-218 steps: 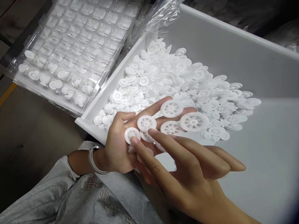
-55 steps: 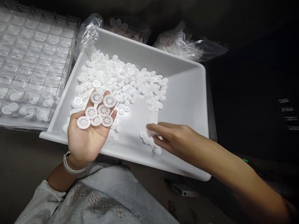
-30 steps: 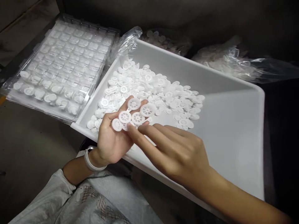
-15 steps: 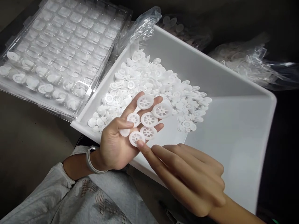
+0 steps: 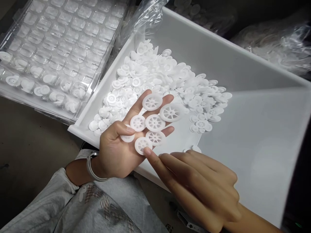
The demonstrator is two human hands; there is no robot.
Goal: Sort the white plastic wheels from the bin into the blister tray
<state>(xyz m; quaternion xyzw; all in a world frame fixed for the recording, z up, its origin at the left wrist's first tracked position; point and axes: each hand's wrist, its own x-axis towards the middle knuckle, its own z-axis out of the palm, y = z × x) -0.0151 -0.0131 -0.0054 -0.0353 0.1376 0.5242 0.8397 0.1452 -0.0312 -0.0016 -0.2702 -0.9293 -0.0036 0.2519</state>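
Observation:
My left hand (image 5: 115, 150) is palm up over the near side of a white bin, with several white spoked plastic wheels (image 5: 155, 123) spread across its palm and fingers. Its thumb presses on a white disc (image 5: 127, 134) at the edge of the group. My right hand (image 5: 199, 184) comes in from the lower right. Its index finger is stretched out, the tip touching the lowest wheel (image 5: 142, 145); the other fingers are bent and my thumb is hidden. Behind my left hand lies a heap of similar white plastic parts (image 5: 155, 71).
The white bin (image 5: 262, 129) has raised walls and a folded plastic bag over its left corner. At left, a clear blister tray (image 5: 63, 48) carries white parts in its near rows. Clear bags (image 5: 279, 45) of parts lie beyond the bin.
The view has shifted slightly closer to the bin. Both hands keep nearly the same pose, my right index fingertip still on the lowest wheel. A few discs now show beyond my right knuckles.

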